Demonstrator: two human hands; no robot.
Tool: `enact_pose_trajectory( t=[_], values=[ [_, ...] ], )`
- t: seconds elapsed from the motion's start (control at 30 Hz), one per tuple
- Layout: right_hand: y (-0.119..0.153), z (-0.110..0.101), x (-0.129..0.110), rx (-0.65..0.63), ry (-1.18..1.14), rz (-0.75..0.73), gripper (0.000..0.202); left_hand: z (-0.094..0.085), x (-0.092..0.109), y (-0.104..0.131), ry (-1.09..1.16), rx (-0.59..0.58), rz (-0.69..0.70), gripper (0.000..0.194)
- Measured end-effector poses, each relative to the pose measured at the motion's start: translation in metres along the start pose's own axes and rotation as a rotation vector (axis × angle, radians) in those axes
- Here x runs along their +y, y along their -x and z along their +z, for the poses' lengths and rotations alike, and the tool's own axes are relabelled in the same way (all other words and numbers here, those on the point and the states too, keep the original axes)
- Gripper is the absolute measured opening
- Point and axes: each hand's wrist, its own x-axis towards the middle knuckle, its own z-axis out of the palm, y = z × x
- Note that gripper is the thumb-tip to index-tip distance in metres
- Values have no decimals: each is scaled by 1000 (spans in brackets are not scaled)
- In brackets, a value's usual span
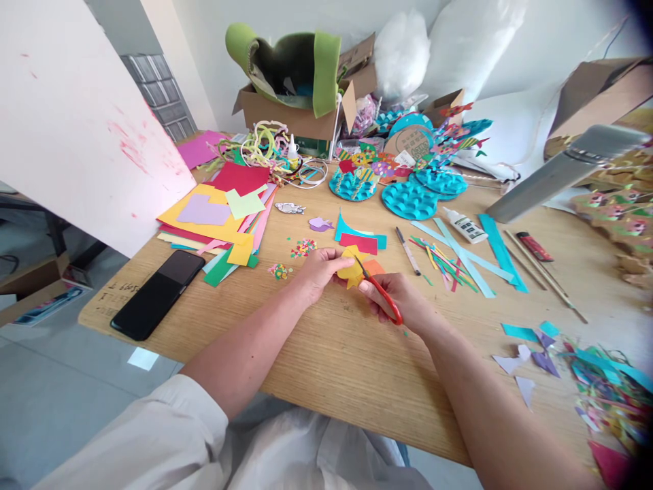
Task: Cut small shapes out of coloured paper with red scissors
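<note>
My left hand (322, 269) pinches a piece of yellow paper (350, 267) a little above the table. In my right hand (395, 296) is a pair of scissors with red handles (388, 304), their blades at the right side of the yellow paper. Just beyond my hands lie a red paper rectangle (359, 243) and a turquoise paper offcut (347, 228). An orange paper piece (374, 267) shows partly behind the scissors. Left of these is a purple paper fish (321, 223), with small coloured paper dots (303, 248) near my left hand.
A black phone (158, 294) lies at left beside stacked coloured paper (219, 197). Turquoise egg-carton pieces (411, 197) stand at the back. To the right are a pen (407, 250), paper strips (449, 262), a glue bottle (465, 226), a grey flask (556, 173) and paper scraps (607, 381).
</note>
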Motion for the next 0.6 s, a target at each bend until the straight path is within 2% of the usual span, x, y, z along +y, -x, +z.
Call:
enact_pose_trajectory(
  t=[0.6],
  values=[
    [1, -1, 0, -14, 45, -18, 56, 2, 3, 2, -28, 5, 21, 18]
  ],
)
